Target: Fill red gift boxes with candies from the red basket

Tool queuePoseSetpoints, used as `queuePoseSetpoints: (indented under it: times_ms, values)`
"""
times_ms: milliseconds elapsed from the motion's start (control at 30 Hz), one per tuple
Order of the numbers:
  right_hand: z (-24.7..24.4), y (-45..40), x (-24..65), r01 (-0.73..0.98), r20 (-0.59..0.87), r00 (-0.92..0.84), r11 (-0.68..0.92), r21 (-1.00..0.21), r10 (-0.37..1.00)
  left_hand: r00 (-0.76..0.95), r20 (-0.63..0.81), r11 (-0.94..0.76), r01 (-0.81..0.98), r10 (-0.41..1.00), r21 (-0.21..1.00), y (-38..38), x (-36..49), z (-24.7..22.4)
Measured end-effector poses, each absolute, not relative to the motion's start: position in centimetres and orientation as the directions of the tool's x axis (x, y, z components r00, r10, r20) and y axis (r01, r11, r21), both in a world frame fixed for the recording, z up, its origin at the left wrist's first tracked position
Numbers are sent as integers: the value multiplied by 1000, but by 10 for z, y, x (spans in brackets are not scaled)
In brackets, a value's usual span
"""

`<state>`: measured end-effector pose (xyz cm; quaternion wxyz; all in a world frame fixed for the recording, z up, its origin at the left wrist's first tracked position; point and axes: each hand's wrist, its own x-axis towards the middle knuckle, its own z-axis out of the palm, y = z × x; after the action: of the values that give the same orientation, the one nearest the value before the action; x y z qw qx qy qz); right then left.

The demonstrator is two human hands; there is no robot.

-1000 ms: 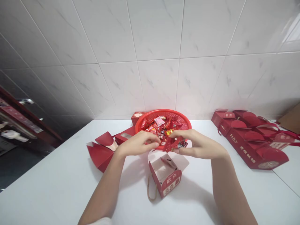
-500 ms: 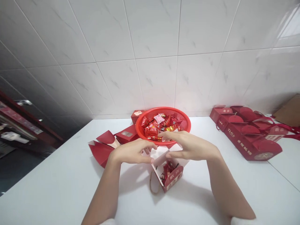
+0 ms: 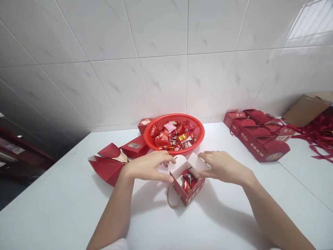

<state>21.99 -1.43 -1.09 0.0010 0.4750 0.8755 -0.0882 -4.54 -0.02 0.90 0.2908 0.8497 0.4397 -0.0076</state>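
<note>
A small red gift box (image 3: pixel 184 195) with white inside walls and a twine handle (image 3: pixel 172 198) stands on the table with its top flaps up. Red-wrapped candies (image 3: pixel 188 180) lie inside it. My left hand (image 3: pixel 152 167) curves round the box's left corner, thumb on the side edge and fingertips by the rounded back flap. On the other side, my right hand (image 3: pixel 226 167) grips the white right flap (image 3: pixel 199 163) between thumb and fingers. Just behind the box is a red plastic basket (image 3: pixel 147 136) full of wrapped candies (image 3: pixel 166 137).
Unfilled-looking red cartons (image 3: pixel 110 165) lie at the left, beside a red box with a window (image 3: pixel 135 146). Several closed red boxes (image 3: pixel 260 142) stand at the right, near red ribbons (image 3: pixel 319 133) and a brown cardboard box (image 3: pixel 305 107). A tiled wall (image 3: pixel 166 83) bounds the table.
My right hand has come down from above the box onto its right flap, which it now grips. My left hand has closed in on the left corner. The view has turned slightly right.
</note>
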Motion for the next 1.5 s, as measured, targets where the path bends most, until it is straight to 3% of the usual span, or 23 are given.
queuePoseSetpoints:
  times_ms: [233,767,1100,1233,1367,1500]
  values:
    - [-9,-29,213,625,-62,-736,642,-443,674,631,-218,-449,715,744,535,-4,-20,6]
    - [-63,-58,210,663,14,-516,410,-626,856,628,-230,-424,709,744,564,0,-20,-4]
    - [-86,-59,227,364,71,-564,325,-873,823,638,-302,-443,735,708,514,7,-20,-19]
    - [-100,-64,215,285,166,-436,311,-907,884,626,-198,-474,728,754,495,2,-15,-17]
    - [-107,-65,195,368,146,-278,246,-897,949,642,-165,-515,720,749,465,-5,-9,-13]
    - [-110,-64,184,445,110,-239,209,-871,965,701,-117,-565,652,703,507,-8,-5,-9]
